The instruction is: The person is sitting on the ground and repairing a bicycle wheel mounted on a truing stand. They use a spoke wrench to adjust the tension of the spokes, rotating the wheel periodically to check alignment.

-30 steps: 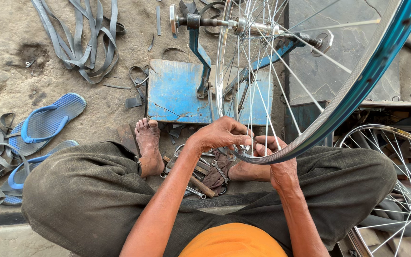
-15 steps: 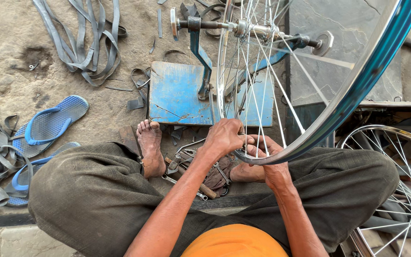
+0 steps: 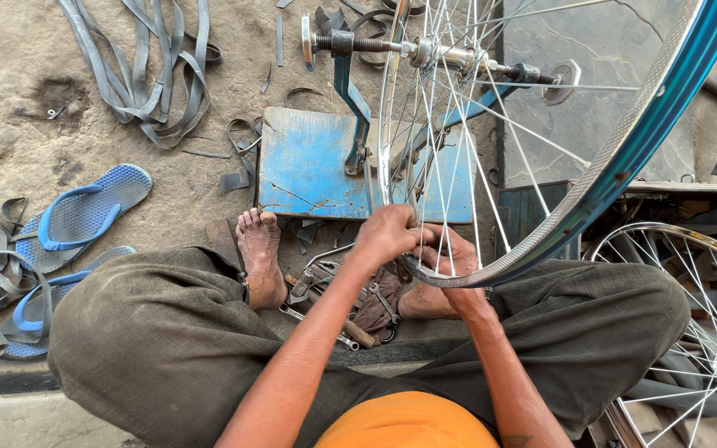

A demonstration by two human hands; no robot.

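Note:
A bicycle wheel with a blue and silver rim (image 3: 624,166) and thin spokes (image 3: 458,149) is mounted by its hub axle (image 3: 441,56) on a blue stand (image 3: 309,166). My left hand (image 3: 387,236) is closed around spokes just above the rim's lowest part. My right hand (image 3: 451,257) lies behind those spokes with its fingers curled on the rim's inner side, touching the left hand. Whether either hand holds a small tool is hidden. My bare left foot (image 3: 259,257) rests in front of the stand.
Wrenches and a hammer lie in a pile (image 3: 350,307) between my feet. Blue flip-flops (image 3: 85,211) and cut rubber tube strips (image 3: 151,75) lie on the dirt floor at left. A second spoked wheel (image 3: 707,332) leans at the lower right.
My left hand has slid slightly right along the rim and closed up against my right hand. The wheel stays in the stand.

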